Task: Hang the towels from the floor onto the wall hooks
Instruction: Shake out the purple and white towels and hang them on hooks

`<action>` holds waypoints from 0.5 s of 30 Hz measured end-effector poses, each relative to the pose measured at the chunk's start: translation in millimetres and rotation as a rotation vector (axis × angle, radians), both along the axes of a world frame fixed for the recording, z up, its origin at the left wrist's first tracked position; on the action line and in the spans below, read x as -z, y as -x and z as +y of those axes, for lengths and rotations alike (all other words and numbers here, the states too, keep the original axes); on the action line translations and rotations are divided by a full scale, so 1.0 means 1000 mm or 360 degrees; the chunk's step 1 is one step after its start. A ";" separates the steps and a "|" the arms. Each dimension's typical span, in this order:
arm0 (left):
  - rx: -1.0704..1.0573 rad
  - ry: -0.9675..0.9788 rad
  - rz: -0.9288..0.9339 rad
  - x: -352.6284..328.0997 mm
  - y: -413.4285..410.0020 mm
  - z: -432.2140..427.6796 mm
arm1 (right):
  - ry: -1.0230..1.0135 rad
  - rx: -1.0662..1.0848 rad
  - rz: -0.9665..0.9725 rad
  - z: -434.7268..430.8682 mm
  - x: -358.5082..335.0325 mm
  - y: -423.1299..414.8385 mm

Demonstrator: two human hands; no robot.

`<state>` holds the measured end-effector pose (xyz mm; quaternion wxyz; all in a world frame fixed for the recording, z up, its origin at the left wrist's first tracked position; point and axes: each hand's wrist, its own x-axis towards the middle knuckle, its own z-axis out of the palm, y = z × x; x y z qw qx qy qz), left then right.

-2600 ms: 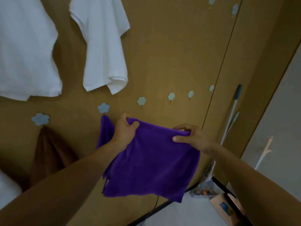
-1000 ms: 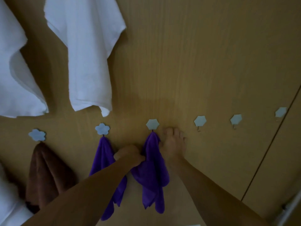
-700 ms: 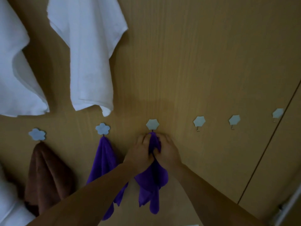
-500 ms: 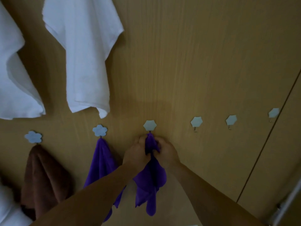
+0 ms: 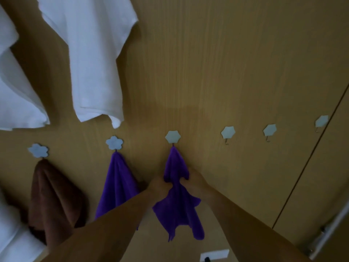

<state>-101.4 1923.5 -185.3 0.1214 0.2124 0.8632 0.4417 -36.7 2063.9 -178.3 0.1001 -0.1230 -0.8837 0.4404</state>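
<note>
Both hands have slid down from just under the hook to the middle of the purple towel (image 5: 176, 201), which now hangs from the hexagonal hook (image 5: 172, 137) by its top corner. The left hand (image 5: 159, 186) is closed on the towel's left side and the right hand (image 5: 192, 183) is closed on its right side, the cloth bunched between them. Below the hands the towel spreads and falls in 2 uneven points against the wooden wall (image 5: 226, 72).

Just to the left, a second purple towel (image 5: 118, 186) hangs from a flower-shaped hook (image 5: 114, 143), partly hidden by the left forearm. Further left, a brown towel (image 5: 51, 201) hangs from another flower-shaped hook (image 5: 38, 150). Above these, 2 white towels (image 5: 94, 59) hang down from higher up, their hooks out of view.

To the right of the held towel, 3 bare hexagonal hooks (image 5: 228, 132) sit in a row along the wall, the last beside a dark vertical seam (image 5: 309, 163). A white wall outlet (image 5: 214, 255) shows at the bottom edge.
</note>
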 end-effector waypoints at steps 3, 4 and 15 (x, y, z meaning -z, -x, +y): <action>-0.0011 0.0078 0.0094 0.023 -0.010 -0.006 | -0.0174 -0.0018 -0.0048 -0.006 0.013 -0.005; -0.0001 0.0115 0.0064 0.030 -0.013 -0.010 | -0.0211 -0.0047 -0.0076 -0.007 0.017 -0.009; 0.0870 0.0849 -0.0066 0.092 -0.026 -0.052 | -0.0110 0.0577 -0.0848 -0.033 0.078 -0.097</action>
